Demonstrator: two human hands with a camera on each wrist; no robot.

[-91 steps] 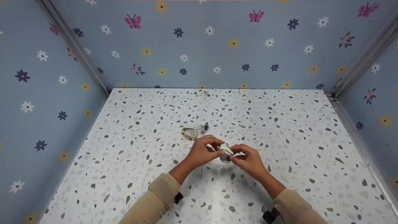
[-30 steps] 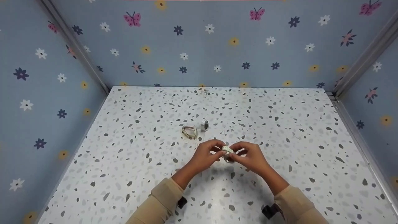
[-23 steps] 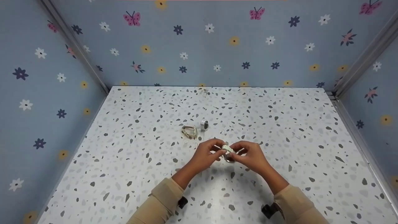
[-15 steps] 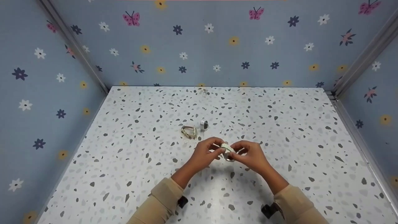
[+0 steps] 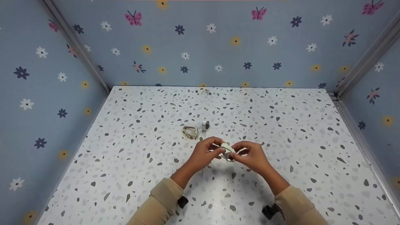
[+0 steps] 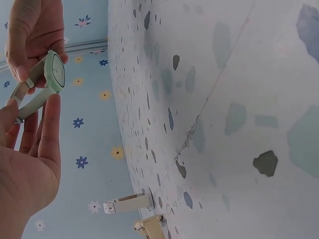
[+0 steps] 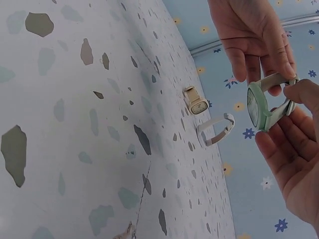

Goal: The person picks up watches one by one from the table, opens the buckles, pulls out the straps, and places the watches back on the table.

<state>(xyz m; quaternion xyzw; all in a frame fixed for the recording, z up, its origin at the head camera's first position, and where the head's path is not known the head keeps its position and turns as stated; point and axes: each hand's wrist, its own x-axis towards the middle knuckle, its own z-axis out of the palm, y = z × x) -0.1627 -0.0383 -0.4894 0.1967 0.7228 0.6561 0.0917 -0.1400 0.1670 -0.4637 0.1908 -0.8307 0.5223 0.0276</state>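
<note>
Both hands hold a pale green wristwatch (image 5: 227,148) in the air over the speckled table (image 5: 140,175). Its round dial (image 6: 58,71) faces away from the wrists, and its strap is looped behind the case. My left hand (image 5: 201,154) pinches the watch from the left between thumb and fingers. From the right, my right hand (image 5: 252,157) pinches the strap, its thumb at the strap's end near the buckle in the right wrist view. Fingers partly hide the strap's fastening. Beyond the hands, a beige watch (image 7: 199,107) and a white watch (image 7: 201,133) lie with straps looped.
Blue flowered panels (image 5: 200,40) enclose the table at the back and on both sides, with metal posts (image 5: 76,47) at the corners. A dark wrist device (image 5: 269,212) sits under the right sleeve, another under the left.
Over three seconds both hands have worked at the green watch, turning and tilting it slightly. The right fingers have shifted along it. The beige and white watches have stayed in place.
</note>
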